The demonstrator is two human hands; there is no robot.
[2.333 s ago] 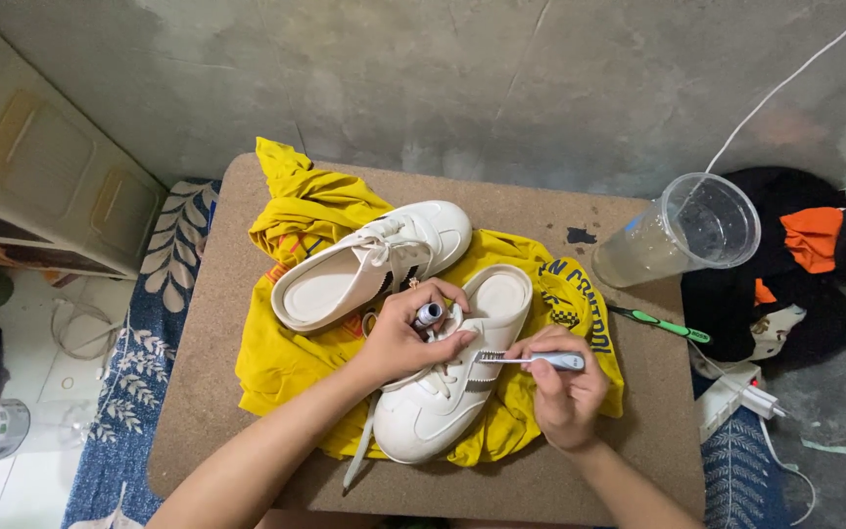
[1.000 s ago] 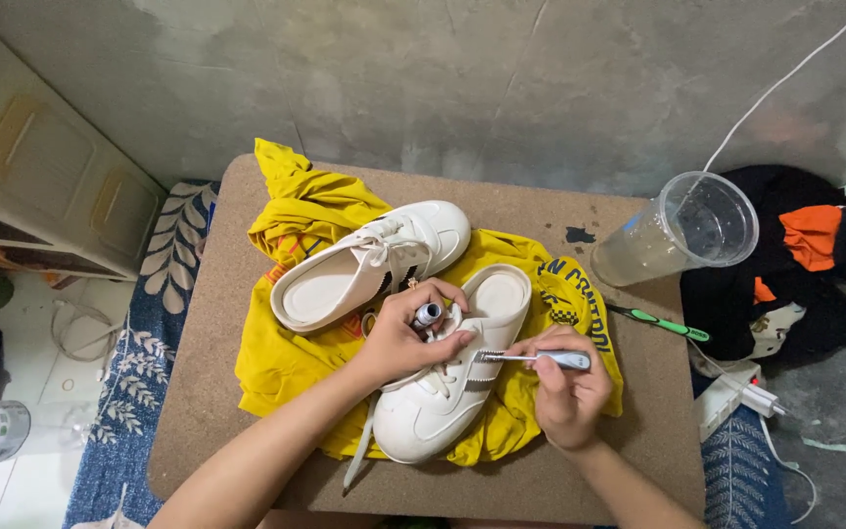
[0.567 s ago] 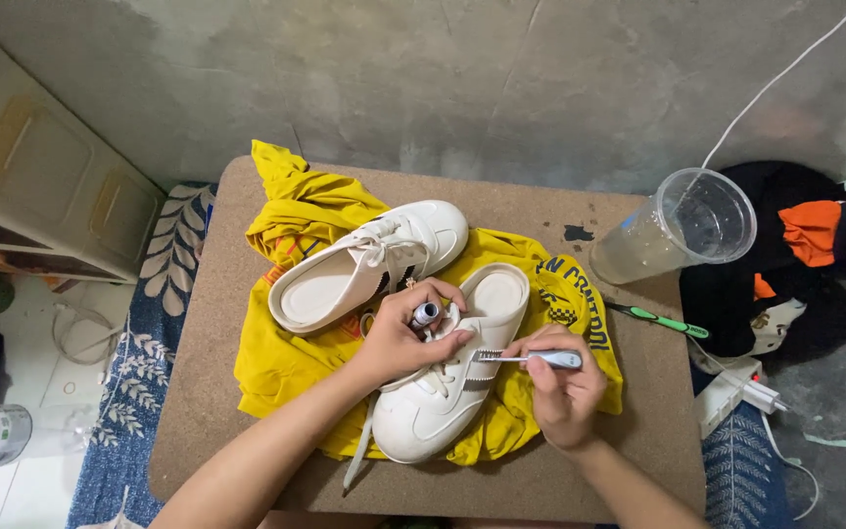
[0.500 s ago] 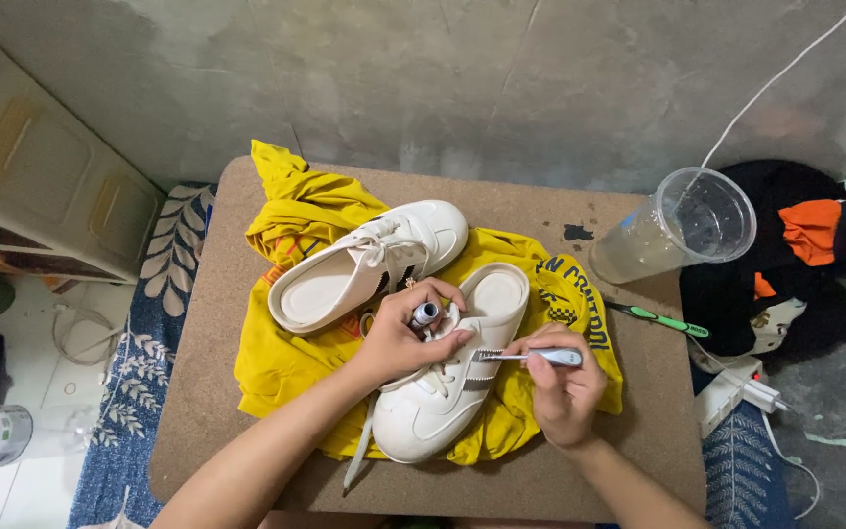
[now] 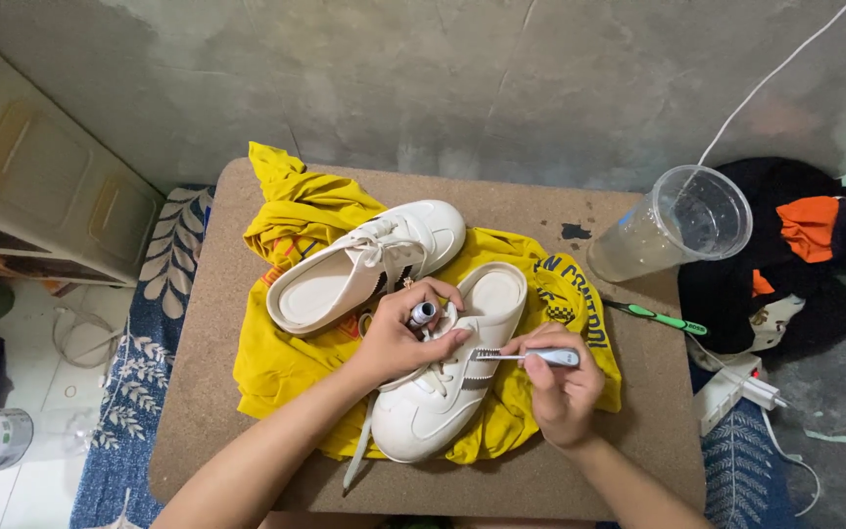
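Two white slip-on sneakers lie on a yellow cloth (image 5: 286, 362) spread over a small brown table (image 5: 198, 411). My left hand (image 5: 399, 338) rests on the nearer sneaker (image 5: 443, 402) and grips a small tube with a grey cap (image 5: 424, 313) above its laces. My right hand (image 5: 560, 387) holds a toothbrush with a light handle (image 5: 531, 357), its bristles against the tongue of that shoe. The other sneaker (image 5: 364, 264) lies untouched at the back left.
A clear plastic cup (image 5: 678, 225) with water stands at the table's back right corner. A green toothbrush (image 5: 658, 318) lies on the right edge. Dark and orange clothes (image 5: 805, 245) and a white power strip (image 5: 736, 387) lie on the floor at right. A cabinet (image 5: 41, 196) stands left.
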